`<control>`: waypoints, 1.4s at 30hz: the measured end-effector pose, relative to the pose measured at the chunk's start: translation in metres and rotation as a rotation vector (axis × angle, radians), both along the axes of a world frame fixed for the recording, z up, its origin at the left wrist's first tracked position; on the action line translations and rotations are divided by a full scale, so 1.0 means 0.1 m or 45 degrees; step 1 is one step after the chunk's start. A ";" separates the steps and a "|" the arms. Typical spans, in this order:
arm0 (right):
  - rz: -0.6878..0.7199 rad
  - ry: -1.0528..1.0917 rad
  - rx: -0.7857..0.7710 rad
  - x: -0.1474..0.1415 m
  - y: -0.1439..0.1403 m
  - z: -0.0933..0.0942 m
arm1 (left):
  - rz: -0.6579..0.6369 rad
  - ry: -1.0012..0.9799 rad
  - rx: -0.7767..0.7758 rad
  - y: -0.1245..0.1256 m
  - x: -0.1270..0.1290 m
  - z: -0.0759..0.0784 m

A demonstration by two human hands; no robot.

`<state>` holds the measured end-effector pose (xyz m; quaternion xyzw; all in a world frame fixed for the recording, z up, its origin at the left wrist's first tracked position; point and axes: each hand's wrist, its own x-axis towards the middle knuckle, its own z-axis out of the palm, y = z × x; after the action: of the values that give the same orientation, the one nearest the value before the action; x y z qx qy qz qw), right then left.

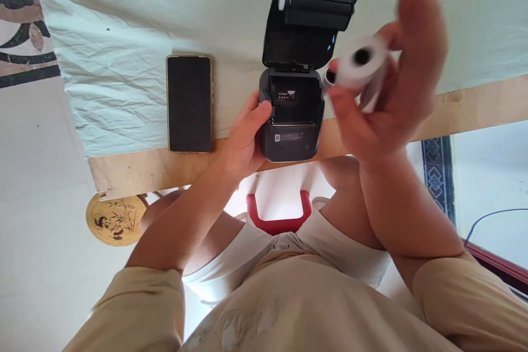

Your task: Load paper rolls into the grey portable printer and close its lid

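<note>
A small black thermal printer (291, 121) stands at the near edge of the table with its lid (307, 22) swung up and back, showing an empty paper bay. My left hand (243, 137) grips the printer's left side. My right hand (391, 82), raised and blurred to the right of the printer, holds a white paper roll (361, 60) with a dark core hole facing me. A second small roll end (330, 77) shows just behind it, near the printer's right side.
A dark smartphone (189, 103) lies face up left of the printer on a pale green cloth (124, 38) covering the wooden table (136, 168). Below the table edge are my knees, a red stool (278, 220) and a round panda-patterned seat (115, 219). A cable (490, 214) runs at the right.
</note>
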<state>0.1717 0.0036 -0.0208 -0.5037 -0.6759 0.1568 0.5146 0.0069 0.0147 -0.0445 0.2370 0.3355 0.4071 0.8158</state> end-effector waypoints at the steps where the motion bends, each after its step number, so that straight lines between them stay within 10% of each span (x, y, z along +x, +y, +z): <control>1: 0.059 -0.118 0.070 -0.06 -0.02 0.01 | -0.011 -0.020 0.031 0.00 0.00 -0.01; 13: -0.013 -0.531 -0.018 -0.13 0.00 -0.08 | -0.048 -0.014 0.081 0.00 -0.03 -0.02; 27: 0.130 -0.445 0.234 -0.25 -0.12 -0.01 | -0.039 -0.061 0.129 0.00 -0.07 -0.07; 42: 0.188 -0.374 -0.052 -0.22 -0.13 -0.04 | 0.017 0.039 0.198 -0.03 -0.09 -0.04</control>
<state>0.1499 -0.0097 -0.0244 -0.4806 -0.7757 0.1327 0.3868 -0.0021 0.0122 -0.0481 0.3037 0.3168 0.4338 0.7869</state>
